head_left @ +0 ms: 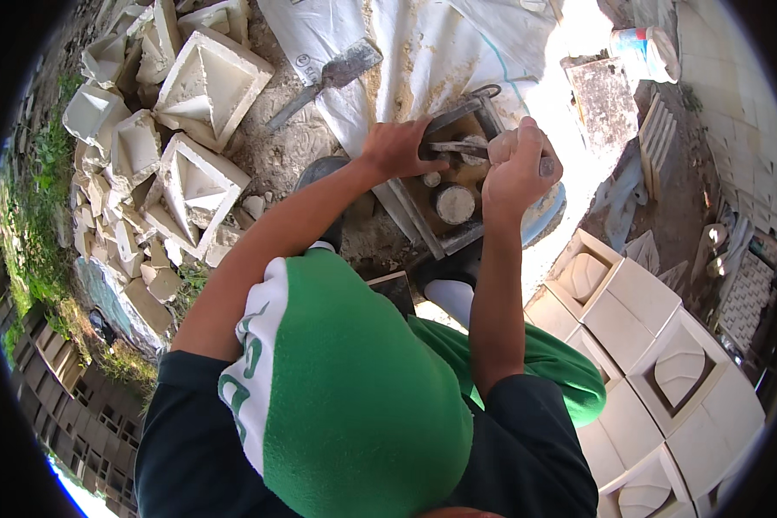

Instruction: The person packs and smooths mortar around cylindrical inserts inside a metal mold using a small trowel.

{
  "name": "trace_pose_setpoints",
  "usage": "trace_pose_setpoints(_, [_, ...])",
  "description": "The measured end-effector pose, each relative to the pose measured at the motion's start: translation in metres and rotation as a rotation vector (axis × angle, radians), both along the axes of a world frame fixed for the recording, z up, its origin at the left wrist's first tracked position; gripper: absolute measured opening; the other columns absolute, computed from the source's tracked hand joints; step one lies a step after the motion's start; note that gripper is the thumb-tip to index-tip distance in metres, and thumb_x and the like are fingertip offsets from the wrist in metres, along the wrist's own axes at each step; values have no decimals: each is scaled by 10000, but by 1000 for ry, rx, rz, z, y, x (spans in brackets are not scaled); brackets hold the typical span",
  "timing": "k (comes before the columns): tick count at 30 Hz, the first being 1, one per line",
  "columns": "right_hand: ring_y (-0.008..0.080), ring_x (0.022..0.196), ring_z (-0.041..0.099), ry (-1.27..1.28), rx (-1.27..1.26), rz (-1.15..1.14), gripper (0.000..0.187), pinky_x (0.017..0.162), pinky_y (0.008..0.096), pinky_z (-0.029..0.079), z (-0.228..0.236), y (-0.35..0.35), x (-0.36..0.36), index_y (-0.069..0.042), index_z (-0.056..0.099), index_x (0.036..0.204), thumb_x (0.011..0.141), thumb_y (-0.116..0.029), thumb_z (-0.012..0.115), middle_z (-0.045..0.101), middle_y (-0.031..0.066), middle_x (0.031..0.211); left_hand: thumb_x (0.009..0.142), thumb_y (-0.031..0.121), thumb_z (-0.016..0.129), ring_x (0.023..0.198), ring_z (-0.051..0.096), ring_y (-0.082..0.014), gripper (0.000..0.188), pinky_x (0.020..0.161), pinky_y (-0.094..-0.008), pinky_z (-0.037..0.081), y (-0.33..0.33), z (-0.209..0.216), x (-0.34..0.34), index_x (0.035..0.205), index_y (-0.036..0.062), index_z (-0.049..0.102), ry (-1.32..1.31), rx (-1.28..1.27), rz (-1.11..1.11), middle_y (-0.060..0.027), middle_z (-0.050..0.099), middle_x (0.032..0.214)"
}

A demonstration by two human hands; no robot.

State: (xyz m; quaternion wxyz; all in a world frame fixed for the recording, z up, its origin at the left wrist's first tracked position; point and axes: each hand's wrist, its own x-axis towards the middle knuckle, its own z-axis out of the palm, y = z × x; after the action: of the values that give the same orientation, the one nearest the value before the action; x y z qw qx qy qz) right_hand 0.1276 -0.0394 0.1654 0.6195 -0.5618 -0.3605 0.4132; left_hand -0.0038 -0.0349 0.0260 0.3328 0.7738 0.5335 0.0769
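In front of me lies a rectangular frame-like mould [421, 226] with dark grey rims. Its brown inside holds a few round whitish discs [455, 205]. My left hand [397, 151] grips the mould's upper left corner, thumb over the inner side and fingers along the rim. Closed in a fist, my right hand [520, 168] holds a hand tool [468, 148] with a rounded handle and a narrow greyish blade. The blade reaches left over the mould, close to my left thumb. My right fist hides part of the mould's right rim.
A dusty trowel [345, 67] lies on a white sheet [414, 52] ahead. Broken pale hollow blocks [211, 82] are heaped at left. Rows of cream patterned blocks [678, 371] stand at lower right. A white bucket [647, 53] lies far right, near a rough flat slab [603, 91].
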Motion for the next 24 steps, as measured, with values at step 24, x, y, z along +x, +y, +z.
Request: trace_pose_setpoints(24, [76, 581, 444, -103, 131, 296, 446, 552, 251, 346, -25, -9, 44, -16, 572, 642, 970, -315, 618, 539, 5, 627, 778, 664, 642, 966, 677, -365, 908, 835, -459, 530, 1, -4, 1, 1449, 105, 391, -21, 88, -69, -167, 681, 1105])
